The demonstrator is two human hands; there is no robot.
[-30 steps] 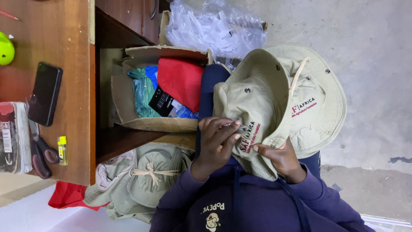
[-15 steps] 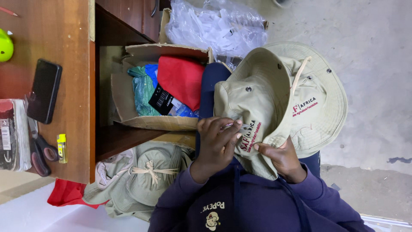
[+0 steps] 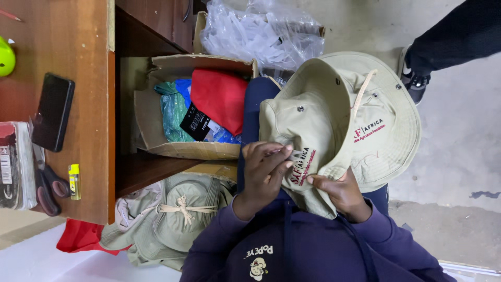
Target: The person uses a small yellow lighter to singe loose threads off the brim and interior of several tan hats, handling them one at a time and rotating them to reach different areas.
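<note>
Concrete floor (image 3: pixel 459 151) filled the right side of the view; wooden table (image 3: pixel 78 62) filled the upper left, its open underside holding a cardboard box (image 3: pixel 182 149).

Khaki bucket hat (image 3: pixel 339 120) lay over the person's lap, crown toward the hands, brim spread toward the floor side, a drawstring cord running across the crown. Red embroidered lettering sat on the crown and on the brim. Hat covered most of the navy cloth beneath it.

Cardboard box held folded cloth: a red piece (image 3: pixel 222 99), teal and blue pieces beside it, a black tag on top. Crumpled clear plastic bag (image 3: pixel 261 34) lay just beyond the box.

A pile of khaki hats (image 3: pixel 177 214) lay below the table edge, near the person's left sleeve, a tied cord showing on the top one. Red fabric (image 3: pixel 81 237) poked out beside the pile.

Another person's dark trouser leg and shoe (image 3: pixel 415 78) stood at upper right, near the brim, not touching it.

Left hand (image 3: pixel 263 169): fingers curled, pinching the hat's fabric at the lettered patch. Right hand (image 3: pixel 339 190): gripped the hat's lower edge from beneath, thumb on top.

On the table: black phone (image 3: pixel 52 112), scissors (image 3: pixel 47 185), yellow lighter (image 3: pixel 74 180), all well apart from the hands.
</note>
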